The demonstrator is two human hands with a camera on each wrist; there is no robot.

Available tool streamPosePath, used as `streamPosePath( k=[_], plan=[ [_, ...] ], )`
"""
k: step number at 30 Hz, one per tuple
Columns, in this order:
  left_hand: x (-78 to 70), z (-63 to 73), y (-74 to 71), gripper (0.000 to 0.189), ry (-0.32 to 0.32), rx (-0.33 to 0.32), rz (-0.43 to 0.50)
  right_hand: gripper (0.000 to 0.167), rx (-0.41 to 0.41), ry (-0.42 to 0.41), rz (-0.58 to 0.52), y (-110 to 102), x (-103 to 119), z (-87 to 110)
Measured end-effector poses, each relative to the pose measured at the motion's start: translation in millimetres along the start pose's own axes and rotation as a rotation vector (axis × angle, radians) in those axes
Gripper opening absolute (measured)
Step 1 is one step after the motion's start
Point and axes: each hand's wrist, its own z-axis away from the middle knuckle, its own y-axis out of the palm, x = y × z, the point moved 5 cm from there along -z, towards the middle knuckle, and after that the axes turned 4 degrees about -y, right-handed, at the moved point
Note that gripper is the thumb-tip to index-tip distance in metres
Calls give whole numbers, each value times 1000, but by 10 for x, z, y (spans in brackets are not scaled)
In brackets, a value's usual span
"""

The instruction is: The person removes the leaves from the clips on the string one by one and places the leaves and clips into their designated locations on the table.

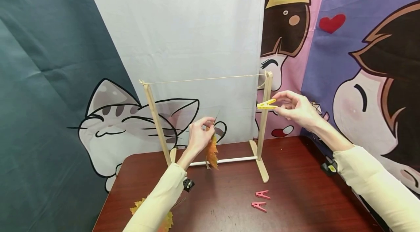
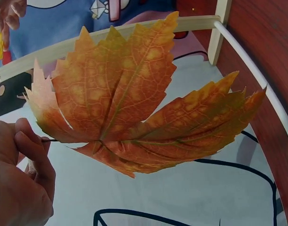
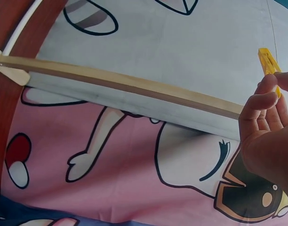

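Note:
My left hand [image 1: 201, 134] pinches an orange-yellow maple leaf [image 1: 212, 151] by its stem, and the leaf hangs below the fingers. The left wrist view shows the leaf [image 2: 116, 94] broadside, with toothed lobes and dark veins. Off to the right, my right hand [image 1: 296, 109] holds a yellow clothespin [image 1: 266, 104] between thumb and fingers, in front of the frame's right post. In the right wrist view the clothespin [image 3: 267, 61] points up from the fingertips. A thin string [image 1: 203, 79] runs between the tops of the wooden frame's posts [image 1: 154, 119], above both hands.
Two pink clothespins [image 1: 261, 194] lie on the brown table [image 1: 229, 195] in front of the frame's right foot [image 1: 261, 166]. Another yellow-orange leaf [image 1: 166, 221] lies at the near left, partly behind my left sleeve. A white bar [image 1: 237, 159] joins the frame's feet. A printed cloth [image 1: 203, 24] hangs behind.

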Motion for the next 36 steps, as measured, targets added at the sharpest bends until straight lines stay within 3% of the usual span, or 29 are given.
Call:
streamPosePath(
  k=[5,13,29,36],
  plan=[
    [15,48,-49,23,43,-9,-20,30,5,9,-14,14,-59,67],
    [59,139,-129,26,40,-9,-75,31,11,19,1,51,-124,181],
    [142,288,-262,24,148,-41,-188,33,32,70,35,120,-281,365],
    [207,398,-321,26,148,-19,-242,32,43,92,33,159,-392,478]
  ],
)
